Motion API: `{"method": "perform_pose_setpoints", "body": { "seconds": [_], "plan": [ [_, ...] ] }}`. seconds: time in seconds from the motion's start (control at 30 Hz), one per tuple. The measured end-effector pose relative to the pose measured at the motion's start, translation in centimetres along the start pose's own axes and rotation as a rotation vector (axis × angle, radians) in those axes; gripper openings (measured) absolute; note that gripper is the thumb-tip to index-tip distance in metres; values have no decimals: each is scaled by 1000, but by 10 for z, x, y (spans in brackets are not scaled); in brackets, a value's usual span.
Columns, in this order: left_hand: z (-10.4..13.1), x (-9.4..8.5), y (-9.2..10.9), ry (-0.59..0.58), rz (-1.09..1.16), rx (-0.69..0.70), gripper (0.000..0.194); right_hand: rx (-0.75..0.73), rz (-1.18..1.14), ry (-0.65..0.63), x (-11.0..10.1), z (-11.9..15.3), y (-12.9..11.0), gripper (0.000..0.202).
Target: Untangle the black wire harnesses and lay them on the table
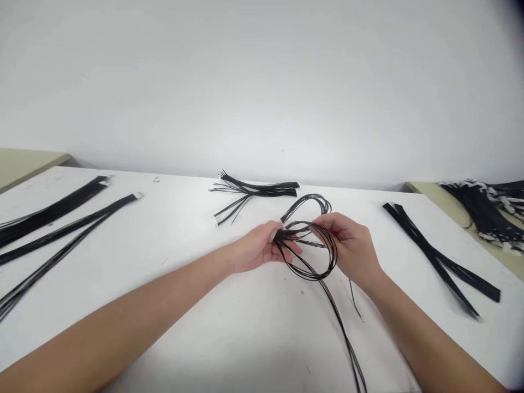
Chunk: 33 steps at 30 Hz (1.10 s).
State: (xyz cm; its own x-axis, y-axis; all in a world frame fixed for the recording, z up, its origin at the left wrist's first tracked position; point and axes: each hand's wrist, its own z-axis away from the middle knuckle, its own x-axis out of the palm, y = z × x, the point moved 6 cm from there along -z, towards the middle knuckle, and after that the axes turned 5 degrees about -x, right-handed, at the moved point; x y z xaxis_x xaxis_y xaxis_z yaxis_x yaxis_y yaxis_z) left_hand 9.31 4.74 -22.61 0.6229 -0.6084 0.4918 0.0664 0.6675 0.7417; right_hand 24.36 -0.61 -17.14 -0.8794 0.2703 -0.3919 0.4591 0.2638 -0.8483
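Note:
Black wires (327,277), several of them bent into loops, are held above the white table between both hands. My left hand (266,244) is closed on the white connector (277,233) at one end of this wire harness. On the other side, my right hand (347,240) pinches some of the looped wires between thumb and fingers. A few long wires hang down toward the near edge of the view, and one short loose end dangles below my right hand. Some fingertips of the right hand are hidden behind the wires.
Similar black wire harnesses lie on the white table (184,338): a bundle (262,190) beyond my hands, more bundles (69,229) at the left, and crossed ones (434,254) at the right. A large pile (475,210) rests on a beige surface far right. A white wall stands behind.

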Motion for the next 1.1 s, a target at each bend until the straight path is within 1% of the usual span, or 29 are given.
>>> {"method": "perform_pose_setpoints", "body": {
  "seconds": [0.1, 0.2, 0.33, 0.5, 0.63, 0.73, 0.8, 0.83, 0.9, 0.97, 1.03, 1.1],
  "plan": [
    [0, 0, -1, -70, -20, -32, 37, -17, 16, 8, -1, 0, 0, 12],
    [2, 0, -3, -130, -8, -95, 37, -23, 31, 17, -2, 0, -2, 12],
    [5, 0, -5, -159, -13, -137, 33, -28, 40, -9, 0, 0, -4, 11],
    [3, 0, -4, -156, -16, -69, 37, -11, 54, -19, 2, 0, -4, 12],
    [0, -2, -6, -91, 39, -53, 54, -17, 69, -26, 3, 1, -5, 10],
    [-1, -1, -6, -44, 31, -44, 58, -3, 63, -41, 3, 1, -7, 9],
    [0, 0, -5, -30, 6, -40, 56, 72, 40, -87, 3, 1, -4, 11],
    [0, 1, -5, -29, -4, -41, 56, 145, 14, -125, 3, 0, -1, 13],
    [1, 3, -4, -32, -22, -40, 56, 341, -101, -213, 3, 1, 7, 19],
    [1, 4, -4, -39, -42, -38, 57, 525, -293, -264, 2, 2, 12, 24],
    [1, 4, -5, -48, -67, -35, 58, 614, -490, -246, -1, 1, 13, 23],
    [1, 4, -6, -65, -94, -24, 59, 600, -634, -179, -7, -3, 10, 18]
  ]
}}
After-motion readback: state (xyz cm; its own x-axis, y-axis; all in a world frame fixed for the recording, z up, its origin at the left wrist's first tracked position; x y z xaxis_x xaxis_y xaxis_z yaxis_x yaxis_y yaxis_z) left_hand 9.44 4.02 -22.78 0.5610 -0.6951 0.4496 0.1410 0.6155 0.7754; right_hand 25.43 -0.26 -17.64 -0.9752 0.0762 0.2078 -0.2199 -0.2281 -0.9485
